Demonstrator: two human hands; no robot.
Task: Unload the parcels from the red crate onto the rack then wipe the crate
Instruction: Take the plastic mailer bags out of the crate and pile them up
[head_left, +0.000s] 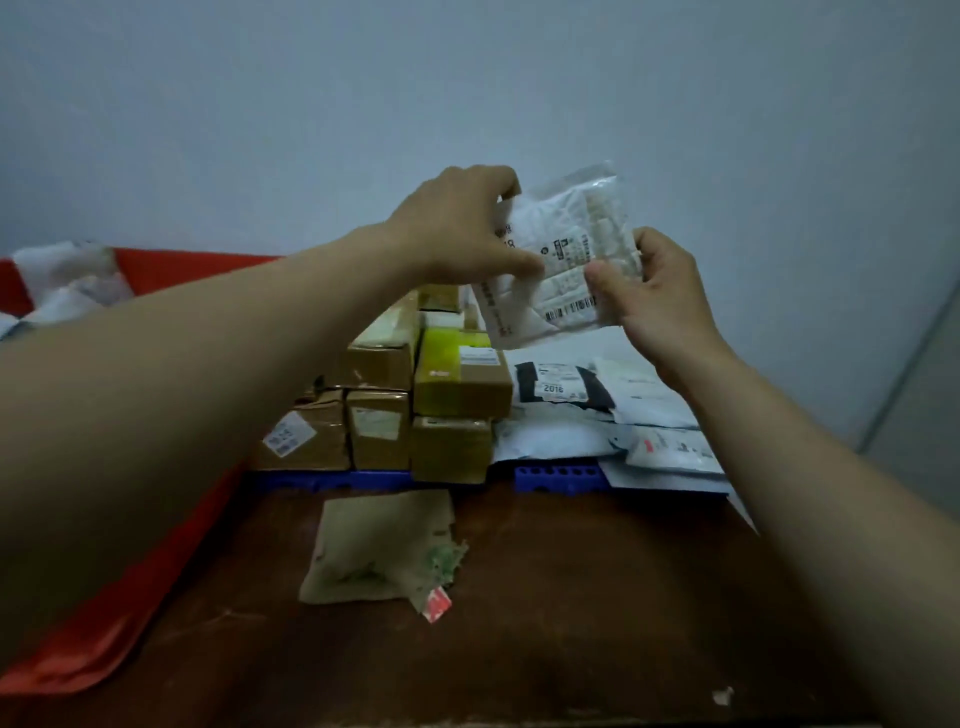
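A clear plastic parcel (561, 260) with white contents and barcode labels is held up in the air above the rack. My left hand (457, 228) grips its left edge, thumb across the front. My right hand (654, 291) pinches its right edge. Below lies the blue rack (561, 478), carrying stacked brown cardboard boxes (384, 415) on the left and flat white and black mailer bags (566, 389) on the right. The red crate (171, 270) stands at the left, partly hidden by my left arm, with white parcels (67, 286) inside.
A brown floor surface (571, 597) lies in front of the rack, with a torn cardboard scrap (379, 545) and a small red-white label piece (436, 603) on it. A pale wall (467, 104) rises behind the rack.
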